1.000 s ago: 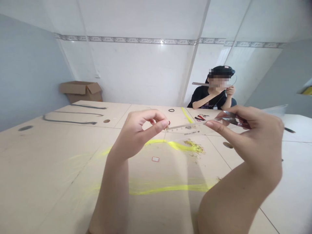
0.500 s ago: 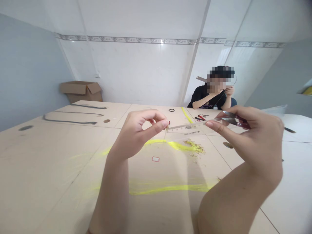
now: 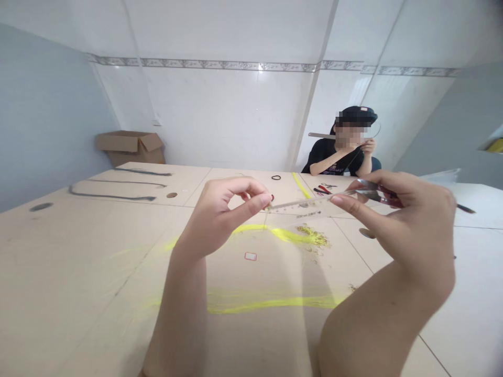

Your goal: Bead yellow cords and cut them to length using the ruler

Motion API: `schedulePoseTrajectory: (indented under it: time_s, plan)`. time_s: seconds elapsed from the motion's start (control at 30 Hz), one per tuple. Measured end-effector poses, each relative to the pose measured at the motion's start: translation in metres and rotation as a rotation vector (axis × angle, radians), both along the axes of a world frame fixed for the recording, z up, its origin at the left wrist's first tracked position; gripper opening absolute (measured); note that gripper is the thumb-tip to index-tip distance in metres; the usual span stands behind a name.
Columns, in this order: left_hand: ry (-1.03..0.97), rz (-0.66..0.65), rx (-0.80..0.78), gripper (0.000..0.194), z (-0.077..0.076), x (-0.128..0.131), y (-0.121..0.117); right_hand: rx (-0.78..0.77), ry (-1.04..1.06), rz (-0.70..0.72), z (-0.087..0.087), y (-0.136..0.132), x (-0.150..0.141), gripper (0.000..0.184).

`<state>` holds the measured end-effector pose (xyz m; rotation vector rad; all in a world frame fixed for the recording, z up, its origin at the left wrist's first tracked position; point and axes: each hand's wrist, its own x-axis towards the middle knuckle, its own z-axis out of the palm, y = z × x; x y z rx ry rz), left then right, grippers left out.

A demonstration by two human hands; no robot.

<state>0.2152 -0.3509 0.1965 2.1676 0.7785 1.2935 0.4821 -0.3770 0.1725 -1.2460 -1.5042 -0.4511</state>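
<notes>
My left hand [image 3: 231, 214] is closed in a pinch at the left end of a clear ruler [image 3: 302, 208]. A thin yellowish line [image 3: 266, 217] hangs just below its fingertips; the piece inside the pinch is mostly hidden. Thumb and fingers of my right hand [image 3: 401, 220] grip the ruler's other end. Tucked in that same hand is a shiny metal tool [image 3: 369, 191] with two blade-like arms, its kind unclear, and a dark tip pokes out behind. Under the ruler lies a bundle of yellow lines [image 3: 288, 236] with small golden hooks [image 3: 316, 236] at its right end.
A second yellow bundle [image 3: 271, 303] crosses the table [image 3: 78, 293] nearer me. Beyond are a small red-edged label [image 3: 250, 256], red-and-black pliers [image 3: 323, 189], a black loop [image 3: 276, 177] and grey strands [image 3: 113, 195]. Across the table sits a person [image 3: 334, 152]; a cardboard box [image 3: 131, 146] stands far left.
My hands and the ruler stay almost still. Across the table, the person's head has turned slightly, and the flat strip beside it shows further to the left.
</notes>
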Motion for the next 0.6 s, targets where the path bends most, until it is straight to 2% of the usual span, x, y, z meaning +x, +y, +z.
schedulePoseTrajectory:
  time_s: [0.6]
  plan:
    - [0.005,0.001,0.014,0.025,0.0011,0.0002,-0.0011,-0.004,-0.012,0.013,0.0013,-0.0005,0.0000,0.040]
